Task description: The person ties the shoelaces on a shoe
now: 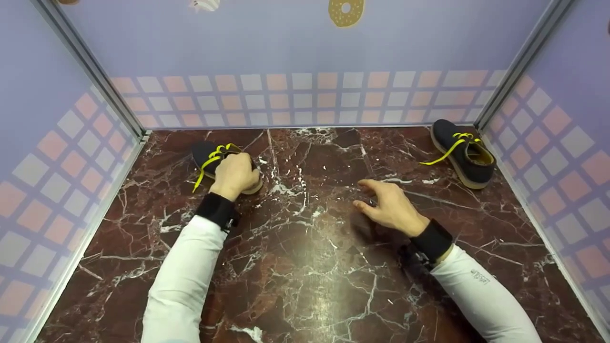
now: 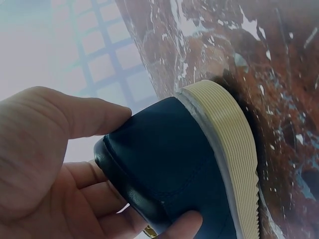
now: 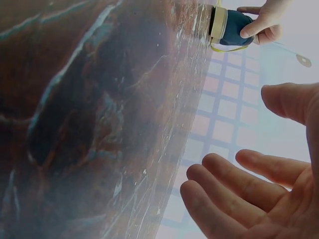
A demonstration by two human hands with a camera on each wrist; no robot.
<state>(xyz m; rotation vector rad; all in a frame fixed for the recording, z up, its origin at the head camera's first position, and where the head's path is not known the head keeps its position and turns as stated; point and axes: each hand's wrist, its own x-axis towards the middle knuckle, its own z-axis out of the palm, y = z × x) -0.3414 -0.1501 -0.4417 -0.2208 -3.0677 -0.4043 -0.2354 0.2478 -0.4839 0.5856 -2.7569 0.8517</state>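
Observation:
My left hand point(image 1: 234, 174) grips the heel collar of a dark shoe point(image 1: 204, 153) at the left of the table. In the left wrist view, the thumb lies on the outside of the heel point(image 2: 164, 144) and the fingers reach into the opening. Its ribbed cream sole point(image 2: 232, 144) faces the marbled surface. Yellow laces point(image 1: 209, 162) trail off the shoe's left side. My right hand point(image 1: 393, 206) hovers over the middle right with thumb and fingers spread, holding nothing. A second dark shoe point(image 1: 469, 164) with yellow laces stands at the far right, toe pointing back.
The dark red marbled tabletop point(image 1: 295, 267) has white veins. Lilac walls with pink and white checks point(image 1: 302, 97) enclose it at the back and both sides, with metal corner posts point(image 1: 95, 71).

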